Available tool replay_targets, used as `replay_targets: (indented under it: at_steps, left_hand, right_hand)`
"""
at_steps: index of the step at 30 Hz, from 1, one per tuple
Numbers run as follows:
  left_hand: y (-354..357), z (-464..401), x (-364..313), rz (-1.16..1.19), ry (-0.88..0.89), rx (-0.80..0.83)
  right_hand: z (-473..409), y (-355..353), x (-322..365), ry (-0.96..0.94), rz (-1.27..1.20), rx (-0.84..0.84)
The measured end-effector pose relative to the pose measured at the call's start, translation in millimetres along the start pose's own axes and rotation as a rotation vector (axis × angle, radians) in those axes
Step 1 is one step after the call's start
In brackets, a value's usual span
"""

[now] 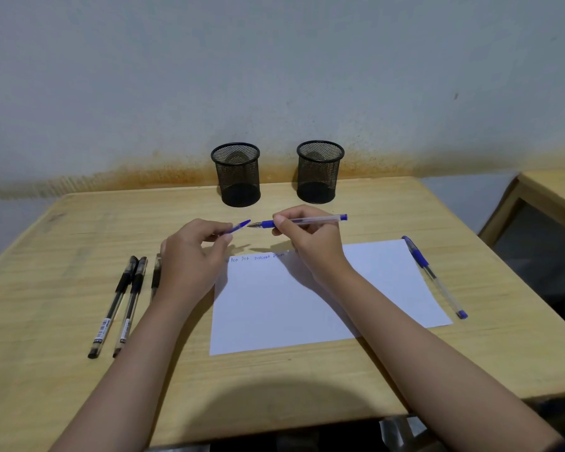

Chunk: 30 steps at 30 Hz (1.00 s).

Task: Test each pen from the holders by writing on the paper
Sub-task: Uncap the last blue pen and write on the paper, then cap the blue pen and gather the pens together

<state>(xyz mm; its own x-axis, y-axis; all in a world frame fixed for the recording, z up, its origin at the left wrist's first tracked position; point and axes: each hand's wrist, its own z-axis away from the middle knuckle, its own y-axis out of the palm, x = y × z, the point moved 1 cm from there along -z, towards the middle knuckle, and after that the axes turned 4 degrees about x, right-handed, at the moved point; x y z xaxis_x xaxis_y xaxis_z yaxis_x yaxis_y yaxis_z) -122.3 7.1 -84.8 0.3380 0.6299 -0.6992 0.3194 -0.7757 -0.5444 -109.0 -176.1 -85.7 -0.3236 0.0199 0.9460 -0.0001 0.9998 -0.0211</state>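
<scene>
My right hand (307, 238) holds an uncapped blue pen (317, 220) level above the table, tip pointing left. My left hand (193, 252) holds its blue cap (240, 226), the cap's end a short gap from the pen tip. Below them lies a white sheet of paper (307, 308) with a line of small blue writing along its top edge. Two black mesh pen holders (237, 172) (318, 171) stand at the back by the wall; both look empty.
Three black pens (118, 301) lie side by side left of the paper, one partly hidden by my left wrist. Another capped blue pen (434, 275) lies along the paper's right edge. The wooden table (62, 256) ends near me; a second table (552, 190) stands right.
</scene>
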Motion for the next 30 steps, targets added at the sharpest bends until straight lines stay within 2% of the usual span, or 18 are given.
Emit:
replay_targets:
  at_steps: [9,15,18,21,24,26,30]
  left_hand:
    - [4,3,-10,0.055,0.102,0.044]
    - [-2,5,-10,0.130,0.222,-0.026]
    - [-5,6,-12,0.187,0.189,-0.020]
    - [-13,7,-18,0.249,0.096,-0.001]
    - [-25,4,-25,0.239,0.135,0.045]
    - [-29,5,-29,0.229,0.149,0.084]
    - [-26,12,-34,0.245,0.117,0.100]
  right_hand:
    - [4,4,3,-0.043,0.047,0.087]
    - [12,8,14,-0.112,0.075,0.153]
    - [18,12,19,-0.149,0.140,0.167]
    - [17,9,29,-0.152,0.144,0.324]
    - [15,-3,42,0.024,0.020,0.496]
    - [16,-10,48,0.171,-0.045,0.494]
    - [26,-13,53,0.224,-0.004,0.445]
